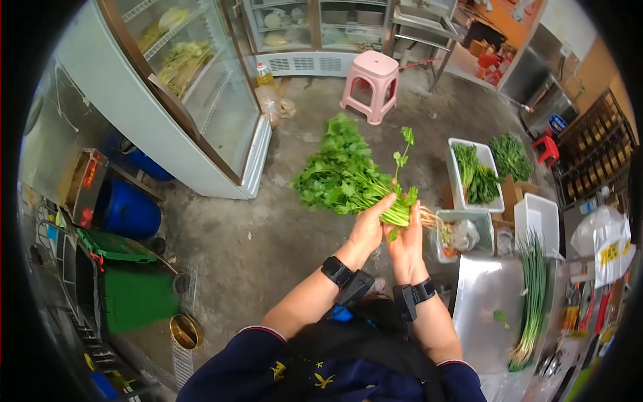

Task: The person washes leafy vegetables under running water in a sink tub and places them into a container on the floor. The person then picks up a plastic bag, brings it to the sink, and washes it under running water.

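A big bunch of coriander (341,167) is held out over the floor, its leaves pointing away to the left and its pale roots (429,218) to the right. My left hand (368,226) is closed around the stems from the left side. My right hand (406,244) supports the same stems from beneath and to the right, near the root end. One thin sprig (401,159) stands up apart from the bunch, above my fingers; where its lower end is gripped is hidden. Black straps with small devices sit on both wrists.
A steel table (487,295) at the right carries long green onions (532,295). Beyond it stand a white crate of greens (457,175), a bin with plastic bags (442,253) and a white tub (536,216). A pink stool (372,84), glass-door fridge (201,87) and green bin (137,295) surround the floor.
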